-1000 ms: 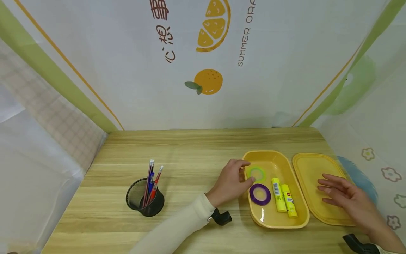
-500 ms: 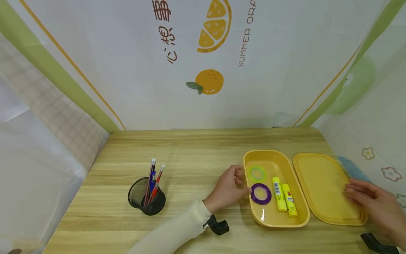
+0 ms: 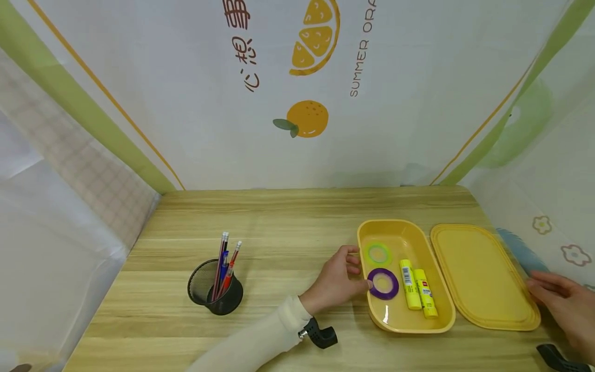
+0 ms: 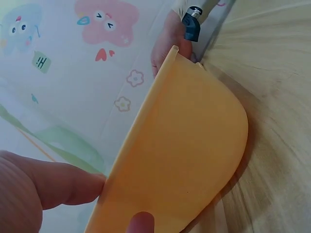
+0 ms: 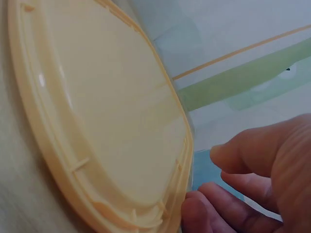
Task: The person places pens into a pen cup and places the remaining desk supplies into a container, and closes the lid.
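My left hand (image 3: 332,284) holds the left side of a yellow plastic box (image 3: 406,326); in the left wrist view the thumb (image 4: 77,184) meets its rim and a fingertip lies against the outer wall. Inside the box are a green ring (image 3: 377,253), a purple ring (image 3: 383,284), both like tape rolls, and two yellow glue sticks (image 3: 409,285). My right hand (image 3: 564,305) is at the right edge of the yellow lid (image 3: 483,274), which lies flat beside the box. Its thumb stands off the lid; lower fingertips (image 5: 194,213) are at the edge, contact unclear.
A black mesh pen holder (image 3: 228,305) with several pencils and pens stands at the left of the wooden table (image 3: 279,227). Printed cloth (image 3: 395,129) hangs behind the table and at both sides. Black wrist mounts (image 3: 321,335) sit below the hands.
My right hand has moved right from above the lid to its right edge. The left hand has slid slightly lower along the box's left side. Box and lid stay nearly where they were.
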Demonstrator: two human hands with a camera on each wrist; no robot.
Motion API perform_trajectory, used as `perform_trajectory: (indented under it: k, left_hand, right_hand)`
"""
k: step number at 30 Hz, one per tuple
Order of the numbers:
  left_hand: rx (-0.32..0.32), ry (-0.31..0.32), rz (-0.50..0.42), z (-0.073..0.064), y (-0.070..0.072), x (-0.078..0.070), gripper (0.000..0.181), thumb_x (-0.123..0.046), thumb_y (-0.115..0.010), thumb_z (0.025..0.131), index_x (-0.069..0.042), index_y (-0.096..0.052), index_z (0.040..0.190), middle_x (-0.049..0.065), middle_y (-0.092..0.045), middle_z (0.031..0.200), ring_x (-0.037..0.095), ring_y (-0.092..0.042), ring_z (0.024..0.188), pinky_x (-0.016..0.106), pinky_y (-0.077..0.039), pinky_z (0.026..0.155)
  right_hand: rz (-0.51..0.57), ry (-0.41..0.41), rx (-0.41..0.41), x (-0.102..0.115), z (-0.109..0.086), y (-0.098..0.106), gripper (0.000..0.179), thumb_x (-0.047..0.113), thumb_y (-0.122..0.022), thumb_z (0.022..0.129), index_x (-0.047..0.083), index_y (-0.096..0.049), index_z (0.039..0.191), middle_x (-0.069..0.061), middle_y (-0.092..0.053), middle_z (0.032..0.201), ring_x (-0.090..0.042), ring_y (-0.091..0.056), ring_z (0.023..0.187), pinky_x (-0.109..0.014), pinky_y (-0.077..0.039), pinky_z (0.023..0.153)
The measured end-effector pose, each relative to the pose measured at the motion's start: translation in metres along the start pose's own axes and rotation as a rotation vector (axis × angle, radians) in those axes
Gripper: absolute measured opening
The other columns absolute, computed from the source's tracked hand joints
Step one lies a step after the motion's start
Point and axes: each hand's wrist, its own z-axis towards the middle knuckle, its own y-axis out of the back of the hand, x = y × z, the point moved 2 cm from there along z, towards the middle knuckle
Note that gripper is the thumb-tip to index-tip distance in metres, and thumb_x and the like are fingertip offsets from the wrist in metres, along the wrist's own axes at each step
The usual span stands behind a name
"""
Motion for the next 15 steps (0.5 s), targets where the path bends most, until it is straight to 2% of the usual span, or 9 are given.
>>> perform_trajectory:
  k: [1, 3, 5, 10, 15]
  left_hand:
    - [0.001, 0.0, -0.006, 0.0002, 0.0, 0.0002, 0.08, -0.016, -0.086, 0.085, -0.009, -0.045, 0.153, 0.0, -0.059, 0.124, 0.01, -0.061, 0.109, 0.027, -0.056, 0.094]
    - [0.003, -0.002, -0.01, 0.0006, 0.0, 0.0007, 0.08, -0.016, -0.086, 0.085, -0.009, -0.045, 0.153, 0.0, -0.059, 0.124, 0.01, -0.06, 0.109, 0.026, -0.056, 0.094]
    - [0.004, -0.004, -0.012, 0.0011, 0.0001, 0.0011, 0.08, -0.016, -0.086, 0.085, -0.009, -0.044, 0.153, 0.0, -0.059, 0.124, 0.01, -0.06, 0.109, 0.025, -0.056, 0.093]
    - [0.002, -0.007, -0.026, 0.0017, -0.0002, 0.0029, 0.079, -0.016, -0.086, 0.085, -0.009, -0.045, 0.152, 0.001, -0.06, 0.124, 0.011, -0.062, 0.109, 0.023, -0.056, 0.092]
    - [0.006, -0.015, -0.057, 0.001, -0.0012, 0.0035, 0.078, -0.013, -0.085, 0.084, -0.006, -0.045, 0.151, 0.005, -0.061, 0.124, 0.011, -0.063, 0.108, 0.02, -0.055, 0.089]
  right_hand:
    - [-0.029, -0.004, -0.001, -0.0015, 0.0011, -0.0002, 0.031, 0.022, -0.058, 0.108, 0.012, -0.059, 0.138, 0.042, -0.045, 0.08, 0.021, -0.052, 0.07, -0.011, -0.052, 0.059]
    - [-0.073, -0.013, 0.003, -0.0038, 0.0036, -0.0007, 0.045, 0.022, -0.056, 0.109, -0.005, -0.052, 0.145, 0.042, -0.043, 0.08, 0.021, -0.05, 0.069, -0.011, -0.052, 0.059]
    - [-0.105, -0.024, 0.011, -0.0053, 0.0057, -0.0011, 0.057, 0.023, -0.056, 0.109, -0.015, -0.043, 0.149, 0.041, -0.042, 0.081, 0.022, -0.048, 0.069, -0.01, -0.052, 0.06]
    - [-0.187, -0.049, 0.027, -0.0033, 0.0074, -0.0028, 0.06, 0.022, -0.055, 0.11, -0.018, -0.039, 0.151, 0.039, -0.041, 0.086, 0.023, -0.041, 0.068, -0.009, -0.05, 0.059]
    - [-0.228, -0.039, 0.037, 0.0009, 0.0036, -0.0051, 0.054, 0.019, -0.056, 0.109, -0.018, -0.043, 0.147, 0.038, -0.043, 0.085, 0.026, -0.039, 0.066, -0.01, -0.05, 0.057]
